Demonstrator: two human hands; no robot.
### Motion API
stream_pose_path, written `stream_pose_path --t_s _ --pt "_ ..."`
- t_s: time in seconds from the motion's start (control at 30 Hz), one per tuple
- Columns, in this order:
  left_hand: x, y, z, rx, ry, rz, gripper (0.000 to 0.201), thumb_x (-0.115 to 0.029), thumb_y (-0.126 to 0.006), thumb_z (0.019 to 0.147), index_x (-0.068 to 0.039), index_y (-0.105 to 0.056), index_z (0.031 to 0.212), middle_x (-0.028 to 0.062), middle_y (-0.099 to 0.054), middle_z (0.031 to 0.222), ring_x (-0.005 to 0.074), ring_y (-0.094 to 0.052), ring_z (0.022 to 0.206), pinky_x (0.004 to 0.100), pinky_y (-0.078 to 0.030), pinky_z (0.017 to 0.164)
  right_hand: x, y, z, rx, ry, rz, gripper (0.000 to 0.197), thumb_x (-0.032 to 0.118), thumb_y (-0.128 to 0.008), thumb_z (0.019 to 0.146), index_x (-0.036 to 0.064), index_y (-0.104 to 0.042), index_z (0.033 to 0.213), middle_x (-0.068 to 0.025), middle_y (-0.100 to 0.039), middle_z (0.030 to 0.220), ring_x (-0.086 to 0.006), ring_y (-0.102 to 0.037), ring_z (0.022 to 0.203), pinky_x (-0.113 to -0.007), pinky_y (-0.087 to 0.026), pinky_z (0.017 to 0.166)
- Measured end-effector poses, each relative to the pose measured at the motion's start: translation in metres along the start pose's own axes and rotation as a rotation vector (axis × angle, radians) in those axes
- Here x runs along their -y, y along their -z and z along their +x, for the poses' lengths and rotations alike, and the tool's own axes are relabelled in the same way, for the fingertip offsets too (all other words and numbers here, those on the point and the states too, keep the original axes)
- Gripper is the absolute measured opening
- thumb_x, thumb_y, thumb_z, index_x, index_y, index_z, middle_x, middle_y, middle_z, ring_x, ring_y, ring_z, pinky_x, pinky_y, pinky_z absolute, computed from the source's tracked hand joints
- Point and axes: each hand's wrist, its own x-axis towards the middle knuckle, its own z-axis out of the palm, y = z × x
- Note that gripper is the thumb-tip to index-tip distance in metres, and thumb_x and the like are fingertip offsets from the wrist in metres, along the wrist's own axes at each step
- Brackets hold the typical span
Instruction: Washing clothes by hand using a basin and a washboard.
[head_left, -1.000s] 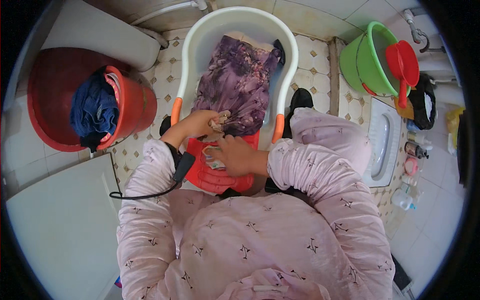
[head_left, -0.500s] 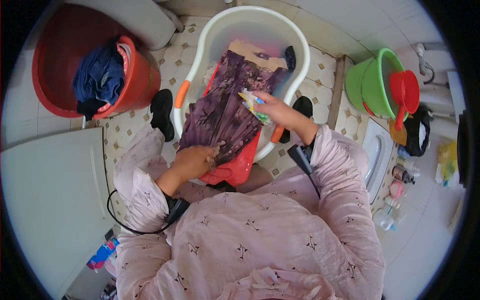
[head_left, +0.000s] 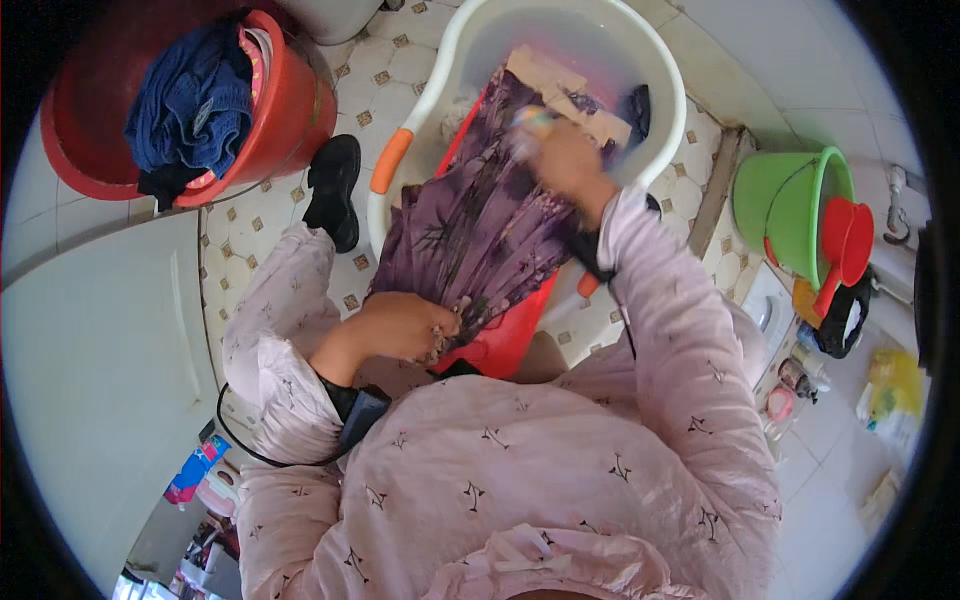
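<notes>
A purple floral garment (head_left: pixel 450 230) with a beige band lies over a red washboard (head_left: pixel 505 345), which slants up out of a white tub (head_left: pixel 674 105) holding cloudy water. My left hand (head_left: pixel 405 328) is closed on the garment's bunched near end, beside the washboard's lower edge. Farther up the cloth, my right hand (head_left: pixel 573 165) grips what looks like a wrapped soap bar (head_left: pixel 530 120), blurred by motion and partly hidden by the fingers. Its tip is at the garment near the beige band.
At far left, a red bucket (head_left: pixel 308 110) holds dark blue clothes (head_left: pixel 190 105). A green bucket (head_left: pixel 775 205) with a red dipper (head_left: pixel 847 240) stands at right, beyond a squat toilet (head_left: pixel 768 305). Several bottles (head_left: pixel 797 375) line the right wall. A white panel (head_left: pixel 110 400) is at left.
My right hand has moved the soap bar up the garment, away from me, toward the beige band. My left hand keeps its hold on the near end. The whole view has shifted slightly.
</notes>
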Motion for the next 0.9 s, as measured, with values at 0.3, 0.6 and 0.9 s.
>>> stream_pose_path --t_s 0.3,0.6,0.9 --pt "0.008 0.002 0.007 0.147 0.023 0.131 0.03 -0.021 -0.059 0.067 -0.021 -0.06 0.097 0.0107 -0.063 0.078 0.031 -0.061 0.074 0.0422 -0.045 0.065 0.001 -0.002 0.019 -0.105 0.375 -0.243 0.03 0.028 -0.05 0.084 0.0286 -0.054 0.114 -0.0181 -0.054 0.101 -0.0302 -0.056 0.088 -0.043 -0.048 0.07" --pt "0.005 -0.011 0.038 -0.727 0.032 0.284 0.065 -0.022 -0.075 0.058 -0.011 -0.046 0.115 0.0182 -0.038 0.124 0.04 -0.048 0.1 0.0472 -0.044 0.08 0.013 -0.04 -0.058 -0.19 0.961 -0.196 0.037 0.036 -0.053 0.082 0.0244 -0.051 0.118 -0.0192 -0.055 0.1 -0.0348 -0.054 0.09 -0.041 -0.047 0.077" --pt "-0.013 -0.01 0.049 -0.625 0.351 0.466 0.031 -0.02 -0.06 0.075 -0.01 -0.049 0.103 0.0128 -0.048 0.11 0.0349 -0.051 0.096 0.0434 -0.049 0.073 -0.036 -0.062 -0.068 -0.29 0.327 0.002 0.036 0.046 -0.042 0.088 0.0201 -0.055 0.109 -0.0206 -0.051 0.091 -0.0355 -0.053 0.082 -0.044 -0.044 0.072"
